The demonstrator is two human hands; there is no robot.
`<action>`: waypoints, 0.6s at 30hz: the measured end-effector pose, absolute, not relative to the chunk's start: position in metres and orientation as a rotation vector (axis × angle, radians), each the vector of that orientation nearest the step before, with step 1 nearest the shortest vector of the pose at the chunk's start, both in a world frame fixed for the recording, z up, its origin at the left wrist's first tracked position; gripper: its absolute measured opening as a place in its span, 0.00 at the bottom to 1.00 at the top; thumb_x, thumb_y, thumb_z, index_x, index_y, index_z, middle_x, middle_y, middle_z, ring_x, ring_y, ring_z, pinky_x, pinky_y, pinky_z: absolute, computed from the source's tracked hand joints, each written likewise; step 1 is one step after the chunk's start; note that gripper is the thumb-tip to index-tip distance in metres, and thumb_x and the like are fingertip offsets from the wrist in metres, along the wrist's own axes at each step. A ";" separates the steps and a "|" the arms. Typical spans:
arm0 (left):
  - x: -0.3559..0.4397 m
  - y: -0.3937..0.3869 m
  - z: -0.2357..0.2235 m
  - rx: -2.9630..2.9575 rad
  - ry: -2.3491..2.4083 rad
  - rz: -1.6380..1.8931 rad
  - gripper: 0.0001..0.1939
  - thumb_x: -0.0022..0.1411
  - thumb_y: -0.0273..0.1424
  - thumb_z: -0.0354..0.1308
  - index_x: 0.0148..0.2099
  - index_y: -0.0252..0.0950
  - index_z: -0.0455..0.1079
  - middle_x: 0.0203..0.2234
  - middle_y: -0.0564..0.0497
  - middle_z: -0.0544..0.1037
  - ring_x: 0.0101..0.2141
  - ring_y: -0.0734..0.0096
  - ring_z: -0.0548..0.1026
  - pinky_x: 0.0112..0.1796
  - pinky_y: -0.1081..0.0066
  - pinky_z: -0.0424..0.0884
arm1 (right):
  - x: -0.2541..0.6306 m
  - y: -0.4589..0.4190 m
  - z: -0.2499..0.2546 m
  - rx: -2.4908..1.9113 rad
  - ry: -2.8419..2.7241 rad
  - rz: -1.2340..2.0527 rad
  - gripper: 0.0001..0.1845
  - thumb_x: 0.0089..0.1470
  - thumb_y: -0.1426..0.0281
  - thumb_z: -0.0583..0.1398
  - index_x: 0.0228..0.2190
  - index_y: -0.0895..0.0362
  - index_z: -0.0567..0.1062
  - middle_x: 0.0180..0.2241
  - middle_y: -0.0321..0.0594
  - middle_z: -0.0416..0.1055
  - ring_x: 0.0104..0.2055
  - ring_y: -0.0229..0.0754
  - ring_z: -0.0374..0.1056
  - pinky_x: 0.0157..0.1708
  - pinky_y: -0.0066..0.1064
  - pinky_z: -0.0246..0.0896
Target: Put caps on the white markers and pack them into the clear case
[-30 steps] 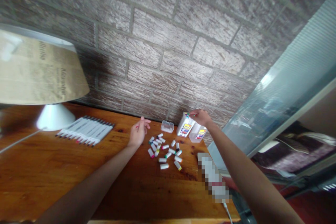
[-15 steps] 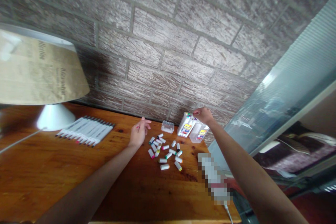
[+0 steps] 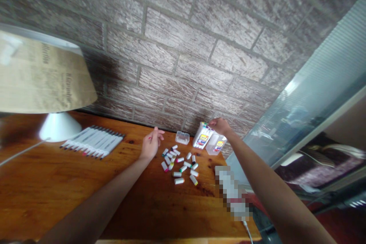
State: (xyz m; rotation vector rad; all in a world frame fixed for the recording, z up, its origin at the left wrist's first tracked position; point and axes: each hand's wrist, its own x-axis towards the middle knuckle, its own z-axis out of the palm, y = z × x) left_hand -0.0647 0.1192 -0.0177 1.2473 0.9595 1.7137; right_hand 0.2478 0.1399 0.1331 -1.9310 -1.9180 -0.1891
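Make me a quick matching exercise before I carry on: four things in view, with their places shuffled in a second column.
Things:
1. Right hand
2. Row of pens
3. Short white pieces
4. Left hand

Places:
A. Between the pens and the white pieces
B. At the top of a labelled container
C. Scattered on the table
D. Beside the lamp base

Pairs: 1-B, 2-D, 3-C, 4-A

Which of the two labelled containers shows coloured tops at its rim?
The left container, nearer the small clear box: coloured tops show there by the right hand; none show in the other container.
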 end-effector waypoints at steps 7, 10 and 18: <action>-0.065 0.119 -0.017 1.242 0.967 1.720 0.32 0.63 0.57 0.47 0.35 0.34 0.76 0.20 0.52 0.73 0.16 0.76 0.65 0.19 0.73 0.60 | 0.245 0.135 0.139 -1.939 -2.046 0.042 0.09 0.49 0.76 0.63 0.29 0.51 0.83 0.31 0.34 0.82 0.35 0.40 0.77 0.36 0.26 0.69; -0.065 0.120 -0.017 1.244 0.972 1.712 0.31 0.64 0.56 0.47 0.34 0.34 0.76 0.20 0.52 0.73 0.16 0.75 0.65 0.19 0.73 0.61 | 0.247 0.135 0.141 -1.923 -2.067 0.095 0.10 0.49 0.77 0.63 0.30 0.52 0.83 0.32 0.34 0.82 0.36 0.41 0.77 0.37 0.27 0.69; -0.065 0.122 -0.020 1.239 0.949 1.712 0.31 0.64 0.56 0.48 0.35 0.33 0.76 0.21 0.52 0.72 0.17 0.76 0.65 0.20 0.73 0.61 | 0.252 0.138 0.138 -1.907 -2.061 0.099 0.08 0.47 0.75 0.66 0.31 0.52 0.83 0.34 0.35 0.82 0.36 0.42 0.78 0.37 0.29 0.70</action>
